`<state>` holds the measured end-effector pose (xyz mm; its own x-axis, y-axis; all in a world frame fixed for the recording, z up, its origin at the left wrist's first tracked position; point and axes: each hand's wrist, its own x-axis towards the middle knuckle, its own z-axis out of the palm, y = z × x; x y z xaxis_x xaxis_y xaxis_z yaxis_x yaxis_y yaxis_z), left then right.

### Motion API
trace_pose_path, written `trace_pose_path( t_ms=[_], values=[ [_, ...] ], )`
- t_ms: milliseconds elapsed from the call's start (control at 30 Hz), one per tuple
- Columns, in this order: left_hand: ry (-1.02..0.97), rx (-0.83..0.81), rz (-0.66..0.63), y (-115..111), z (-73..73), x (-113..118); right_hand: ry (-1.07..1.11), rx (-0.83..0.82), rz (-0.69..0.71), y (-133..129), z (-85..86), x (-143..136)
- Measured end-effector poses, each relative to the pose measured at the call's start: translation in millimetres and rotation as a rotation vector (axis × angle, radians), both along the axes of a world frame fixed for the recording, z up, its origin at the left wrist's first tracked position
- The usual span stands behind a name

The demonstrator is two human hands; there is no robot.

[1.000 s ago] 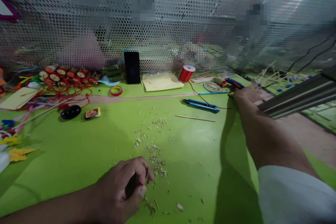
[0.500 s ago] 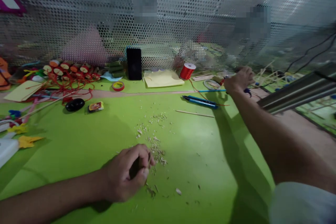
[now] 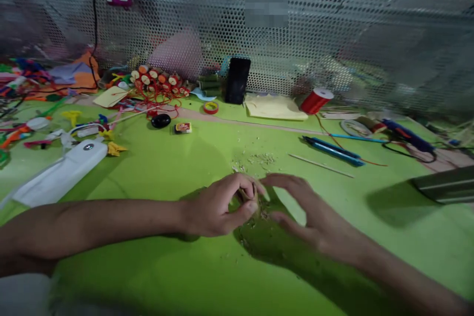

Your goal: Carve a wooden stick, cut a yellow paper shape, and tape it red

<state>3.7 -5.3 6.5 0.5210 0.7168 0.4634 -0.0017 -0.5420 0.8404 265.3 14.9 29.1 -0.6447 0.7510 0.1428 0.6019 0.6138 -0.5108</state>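
My left hand (image 3: 222, 205) is closed with thumb and fingers around a small brown piece (image 3: 255, 188), perhaps wood or bamboo; the fingers cover most of it. Just to its right is my right hand (image 3: 311, 217), its thumb and fingers spread apart with nothing seen between them. Its fingertips come close to the left fingers; whether they touch is unclear. Pale shavings (image 3: 262, 159) lie scattered on the green table (image 3: 155, 266) around and beyond both hands. A thin wooden stick (image 3: 320, 165) and a blue pen-like tool (image 3: 333, 150) lie farther out on the right.
Along the back stand a phone (image 3: 237, 80), yellow paper (image 3: 276, 107), a red thread spool (image 3: 317, 101) and red-threaded rolls (image 3: 159, 79). A glue gun (image 3: 409, 136) and metal cylinder (image 3: 448, 185) are at right. A white power bank-like device (image 3: 70, 170) lies left.
My right hand has come back from the far right beside the glue gun to next to my left hand. The left hand keeps its hold. The view has swung left.
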Motion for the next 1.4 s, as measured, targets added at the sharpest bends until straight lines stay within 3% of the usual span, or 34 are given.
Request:
trace_pose_path(
  t_ms=[100, 233, 333, 433, 533, 633, 700, 833, 933, 1067, 1167, 1400],
  values=[
    [-0.073, 0.111, 0.052, 0, -3.8, 2, 0.01, -0.027, 0.081, -15, -5.2, -24],
    [-0.065, 0.167, 0.048, -1, -5.1, 1, 0.097, 0.025, 0.107, -14, -9.4, -34],
    [0.036, 0.188, 0.06, 0, 0.3, -3, 0.155, 0.014, 0.065, -12, -9.3, -26],
    [0.099, 0.234, 0.168, 12, 13.7, -9, 0.183, -0.067, -0.069, -9, -8.3, -12],
    [0.249, 0.209, 0.372, 37, 34.9, -22, 0.258, -0.169, -0.201, -1, -7.4, 0],
    [0.736, 0.194, 0.674, 78, 55.4, -45, 0.389, -0.215, -0.21, 7, -6.1, 5],
    [1.019, 0.173, 0.796, 113, 63.5, -62, 0.452, -0.241, -0.197, 11, -5.8, 6],
    [1.155, 0.14, 0.804, 184, 63.2, -88, 0.527, -0.322, -0.221, 13, -7.9, 6],
    [1.234, 0.101, 0.773, 222, 55.5, -94, 0.527, -0.34, -0.254, 11, -7.8, 8],
    [1.27, 0.04, 0.756, 244, 49.6, -96, 0.456, -0.347, -0.293, 11, -1.9, 12],
    [1.254, 0.028, 0.808, 249, 54.1, -107, 0.416, -0.348, -0.308, 12, 2.4, 13],
    [1.23, -0.126, 0.973, 252, 68.0, -176, 0.3, -0.369, -0.435, 14, 12.6, 11]
  ],
)
